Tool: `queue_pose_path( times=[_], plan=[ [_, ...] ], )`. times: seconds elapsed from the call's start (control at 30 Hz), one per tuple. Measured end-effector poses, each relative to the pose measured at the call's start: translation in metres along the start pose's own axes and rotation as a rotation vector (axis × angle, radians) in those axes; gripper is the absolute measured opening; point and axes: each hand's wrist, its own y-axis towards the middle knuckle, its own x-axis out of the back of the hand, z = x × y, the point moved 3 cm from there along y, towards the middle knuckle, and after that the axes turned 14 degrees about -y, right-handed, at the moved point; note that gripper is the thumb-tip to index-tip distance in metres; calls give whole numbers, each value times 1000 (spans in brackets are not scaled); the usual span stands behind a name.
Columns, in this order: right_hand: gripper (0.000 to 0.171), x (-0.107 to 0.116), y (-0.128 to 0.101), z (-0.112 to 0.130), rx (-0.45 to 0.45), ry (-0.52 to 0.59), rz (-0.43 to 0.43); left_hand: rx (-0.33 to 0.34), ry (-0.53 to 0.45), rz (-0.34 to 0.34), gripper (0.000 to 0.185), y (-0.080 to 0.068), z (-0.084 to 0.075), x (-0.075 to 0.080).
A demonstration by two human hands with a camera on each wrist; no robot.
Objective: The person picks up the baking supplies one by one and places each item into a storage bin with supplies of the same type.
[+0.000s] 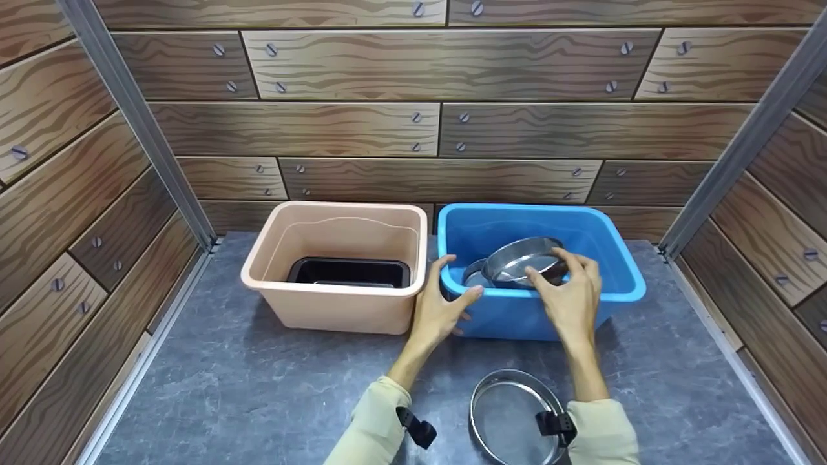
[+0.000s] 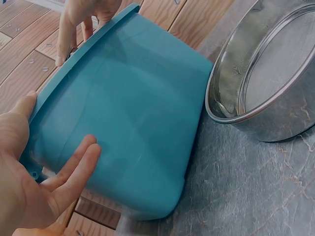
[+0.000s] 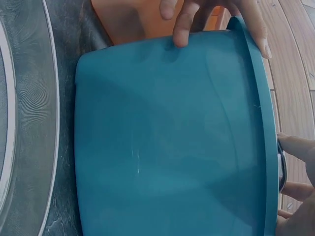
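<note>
A blue plastic tub [image 1: 633, 284] stands on the right, its front wall facing me. At its near left corner my left hand [image 1: 436, 310] holds the rim, thumb and fingers spread around the corner. My right hand [image 1: 575, 290] pinches the edge of a round steel sieve [image 1: 510, 258], which tilts inside the tub near the front rim. Partly behind that sieve lies another round metal piece [image 1: 473, 274], mostly hidden. On the table in front of the tub rests a larger round sieve [image 1: 510, 420] with fine mesh, also large in the left wrist view.
Left of the blue tub stands a beige-pink tub [image 1: 336, 310] with a black rectangular tray [image 1: 349, 271] inside. Both tubs sit on a grey marbled table [image 1: 258, 400]. Wood-patterned walls [image 1: 387, 64] with metal corner posts [image 1: 142, 123] enclose the back and sides.
</note>
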Motion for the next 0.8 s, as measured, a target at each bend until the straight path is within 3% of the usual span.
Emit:
queue_pose_path(
  times=[0.23,0.47,0.8],
  plan=[
    [54,0,-2,-1,19,38,-7,-3,1,1,70,0,0,0],
    [57,2,-5,-5,-54,88,41,8,-2,12,70,-1,-1,0],
    [64,12,-8,-6,-56,239,65,25,-28,18,67,2,-2,0]
  ],
)
